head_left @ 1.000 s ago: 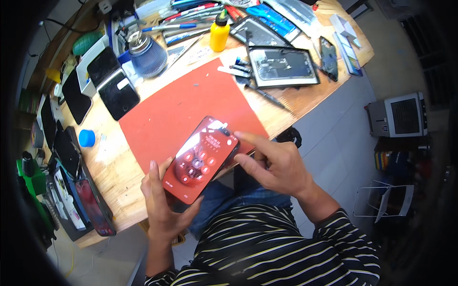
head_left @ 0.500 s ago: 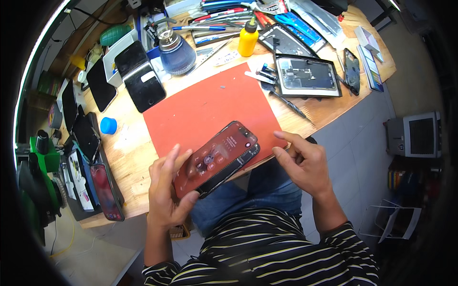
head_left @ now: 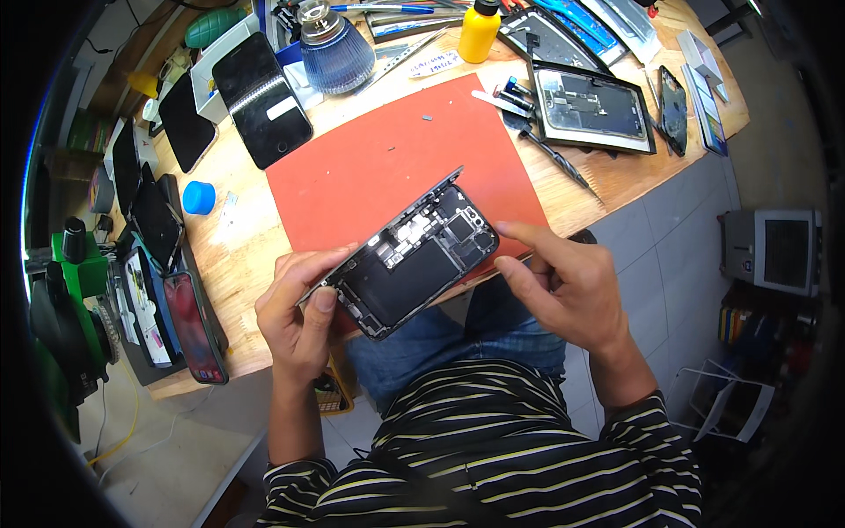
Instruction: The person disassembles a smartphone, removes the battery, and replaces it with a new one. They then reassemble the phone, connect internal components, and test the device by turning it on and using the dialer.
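Observation:
An opened smartphone (head_left: 405,282) is held over the near edge of the red-orange mat (head_left: 370,189). Its screen panel (head_left: 396,217) stands tilted up along the far long side, seen nearly edge-on, and the housing shows a black battery, boards and camera parts. My left hand (head_left: 299,304) is closed round the phone's lower left end, thumb on the near side and fingers behind the panel. At the phone's right corner is my right hand (head_left: 563,286), index finger and thumb apart; whether the fingertips touch the frame I cannot tell.
Beyond the mat stand a blue glass jar (head_left: 337,57) and a yellow bottle (head_left: 480,33). A phone housing in a tray (head_left: 591,107) and a screwdriver (head_left: 559,163) lie to the right. Several phones, a blue cap (head_left: 199,198) and a green microscope-like device (head_left: 75,255) are leftward.
The phone's lit screen has swung up and away, baring the inside of the housing. My right hand's fingers have come closer to the phone's right corner. The view has shifted slightly.

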`<state>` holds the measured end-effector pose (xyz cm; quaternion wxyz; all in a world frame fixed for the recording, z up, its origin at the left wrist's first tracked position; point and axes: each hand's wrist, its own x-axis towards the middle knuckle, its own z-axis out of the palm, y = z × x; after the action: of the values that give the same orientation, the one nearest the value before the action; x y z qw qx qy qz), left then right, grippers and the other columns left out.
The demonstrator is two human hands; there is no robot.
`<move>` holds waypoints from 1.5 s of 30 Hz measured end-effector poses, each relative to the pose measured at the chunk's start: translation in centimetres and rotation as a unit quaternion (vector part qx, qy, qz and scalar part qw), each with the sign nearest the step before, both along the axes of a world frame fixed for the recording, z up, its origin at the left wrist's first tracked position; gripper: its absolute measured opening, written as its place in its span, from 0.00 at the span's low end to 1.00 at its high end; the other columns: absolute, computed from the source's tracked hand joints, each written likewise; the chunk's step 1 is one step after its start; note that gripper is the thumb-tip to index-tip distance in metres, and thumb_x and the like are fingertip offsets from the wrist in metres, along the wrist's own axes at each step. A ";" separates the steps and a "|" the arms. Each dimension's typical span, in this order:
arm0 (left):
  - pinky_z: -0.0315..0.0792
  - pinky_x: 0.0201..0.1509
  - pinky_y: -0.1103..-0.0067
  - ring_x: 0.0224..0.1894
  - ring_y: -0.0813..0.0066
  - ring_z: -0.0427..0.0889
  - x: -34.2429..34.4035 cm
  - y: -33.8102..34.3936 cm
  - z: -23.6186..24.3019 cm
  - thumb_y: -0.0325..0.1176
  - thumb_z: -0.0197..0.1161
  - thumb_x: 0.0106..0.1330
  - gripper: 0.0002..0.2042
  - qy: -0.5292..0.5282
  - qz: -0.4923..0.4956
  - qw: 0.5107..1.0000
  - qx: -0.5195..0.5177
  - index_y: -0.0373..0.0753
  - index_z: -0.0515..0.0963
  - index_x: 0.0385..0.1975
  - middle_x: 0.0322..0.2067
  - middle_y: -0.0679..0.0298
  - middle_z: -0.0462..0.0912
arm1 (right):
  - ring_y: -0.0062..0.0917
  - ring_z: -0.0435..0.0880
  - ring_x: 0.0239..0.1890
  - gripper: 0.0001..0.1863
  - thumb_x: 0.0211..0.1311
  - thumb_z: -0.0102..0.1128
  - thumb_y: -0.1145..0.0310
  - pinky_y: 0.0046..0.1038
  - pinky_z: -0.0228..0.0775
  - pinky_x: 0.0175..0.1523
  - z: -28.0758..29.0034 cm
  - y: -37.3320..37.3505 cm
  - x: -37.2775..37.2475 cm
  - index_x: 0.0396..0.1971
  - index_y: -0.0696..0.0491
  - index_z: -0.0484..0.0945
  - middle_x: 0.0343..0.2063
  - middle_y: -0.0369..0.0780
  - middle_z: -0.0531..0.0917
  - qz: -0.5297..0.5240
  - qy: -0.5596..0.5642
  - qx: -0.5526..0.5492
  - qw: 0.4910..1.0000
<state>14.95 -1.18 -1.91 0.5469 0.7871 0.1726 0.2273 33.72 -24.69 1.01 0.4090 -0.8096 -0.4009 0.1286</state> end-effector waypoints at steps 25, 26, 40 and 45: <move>0.73 0.49 0.71 0.42 0.60 0.89 1.1 0.1 -1.0 0.24 0.69 0.65 0.10 -0.106 0.006 0.984 0.145 0.31 0.85 0.45 0.40 0.52 0.91 | 0.23 0.83 0.18 0.16 0.59 0.64 0.82 0.25 0.72 0.25 1.5 4.0 1.4 0.47 0.59 0.86 0.23 0.42 0.85 0.124 -0.138 -0.050 0.981; 0.73 0.49 0.71 0.42 0.60 0.89 1.1 0.1 -1.0 0.24 0.69 0.65 0.10 -0.105 0.006 0.984 0.145 0.32 0.86 0.45 0.40 0.53 0.91 | 0.23 0.82 0.18 0.16 0.59 0.64 0.82 0.25 0.71 0.25 1.5 4.2 1.5 0.47 0.59 0.86 0.23 0.42 0.85 0.125 -0.140 -0.047 0.981; 0.72 0.47 0.73 0.41 0.63 0.90 1.4 0.5 -1.1 0.28 0.71 0.63 0.12 -0.122 -0.006 0.981 0.154 0.34 0.86 0.44 0.39 0.55 0.91 | 0.31 0.77 0.17 0.09 0.52 0.61 0.81 0.32 0.68 0.25 1.2 5.6 2.0 0.34 0.59 0.84 0.18 0.41 0.77 0.169 -0.200 -0.095 0.960; 0.72 0.46 0.73 0.40 0.64 0.90 1.4 0.4 -1.0 0.29 0.71 0.62 0.12 -0.119 -0.003 0.981 0.151 0.35 0.86 0.45 0.39 0.56 0.91 | 0.32 0.82 0.19 0.18 0.57 0.61 0.74 0.34 0.72 0.26 0.3 5.6 2.4 0.48 0.50 0.87 0.17 0.39 0.80 0.164 -0.180 -0.100 0.965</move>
<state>16.32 -0.75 -2.95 0.4392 0.8283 0.0676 0.3412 36.10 -19.05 1.30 0.2201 -0.7792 -0.5806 0.0854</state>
